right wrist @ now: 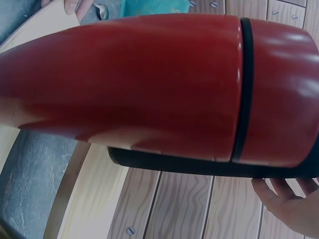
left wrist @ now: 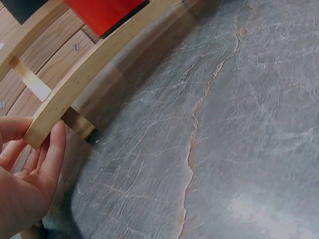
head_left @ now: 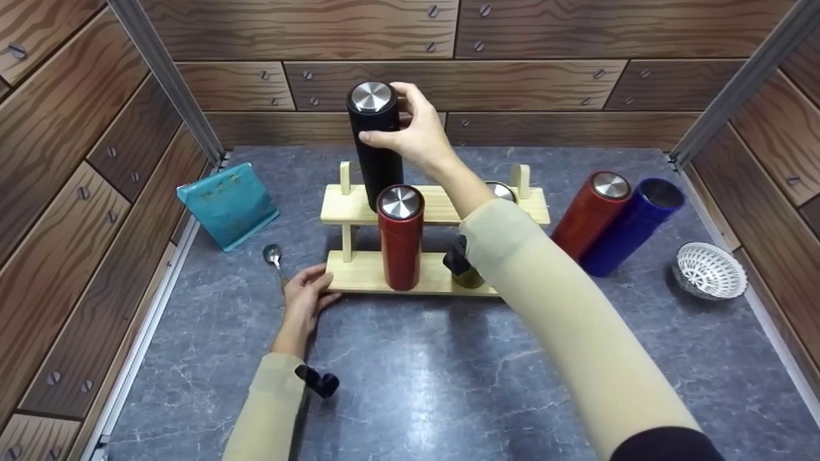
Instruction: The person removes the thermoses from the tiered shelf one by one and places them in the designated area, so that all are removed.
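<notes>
A two-tier wooden rack (head_left: 442, 206) stands mid-table. My left hand (head_left: 306, 294) grips the left end of its lower shelf, thumb above and fingers beneath in the left wrist view. My right hand (head_left: 419, 131) holds a black thermos flask (head_left: 379, 160) near its steel-topped lid. That flask is upright at the left part of the upper shelf; whether its base touches the wood I cannot tell. A red thermos flask (head_left: 401, 250) stands on the lower shelf, in front of the black one. Behind my right forearm, a steel lid (head_left: 501, 191) and a gold-coloured base (head_left: 473, 280) partly show.
Right of the rack, another red flask (head_left: 592, 208) and a blue flask (head_left: 631, 230) stand side by side. A white openwork basket (head_left: 688, 282) is at far right. On the left are a teal pouch (head_left: 230, 208) and a spoon (head_left: 273, 254). Wood-patterned walls enclose the table.
</notes>
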Motion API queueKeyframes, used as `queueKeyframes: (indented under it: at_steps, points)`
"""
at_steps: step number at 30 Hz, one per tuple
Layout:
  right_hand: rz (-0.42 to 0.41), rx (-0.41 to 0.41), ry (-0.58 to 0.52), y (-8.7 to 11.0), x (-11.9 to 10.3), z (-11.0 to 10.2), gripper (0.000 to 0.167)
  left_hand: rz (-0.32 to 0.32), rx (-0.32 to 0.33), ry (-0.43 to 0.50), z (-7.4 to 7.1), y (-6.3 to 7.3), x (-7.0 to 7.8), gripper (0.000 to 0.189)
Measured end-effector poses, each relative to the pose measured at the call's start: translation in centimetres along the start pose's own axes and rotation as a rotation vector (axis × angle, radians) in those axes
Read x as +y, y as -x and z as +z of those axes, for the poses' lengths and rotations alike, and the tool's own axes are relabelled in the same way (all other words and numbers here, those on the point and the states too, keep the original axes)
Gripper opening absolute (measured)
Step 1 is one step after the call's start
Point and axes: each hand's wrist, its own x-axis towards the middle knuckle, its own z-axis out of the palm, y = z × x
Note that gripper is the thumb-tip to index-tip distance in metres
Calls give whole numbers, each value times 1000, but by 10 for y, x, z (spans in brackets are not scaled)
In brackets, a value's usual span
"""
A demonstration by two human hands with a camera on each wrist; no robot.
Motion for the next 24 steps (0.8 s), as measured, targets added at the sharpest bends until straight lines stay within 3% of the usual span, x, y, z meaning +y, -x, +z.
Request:
queueKeyframes:
  at_steps: [24]
  points:
    - [12, 61, 17, 14, -12, -37, 72, 17, 3, 11, 0, 0, -1, 34]
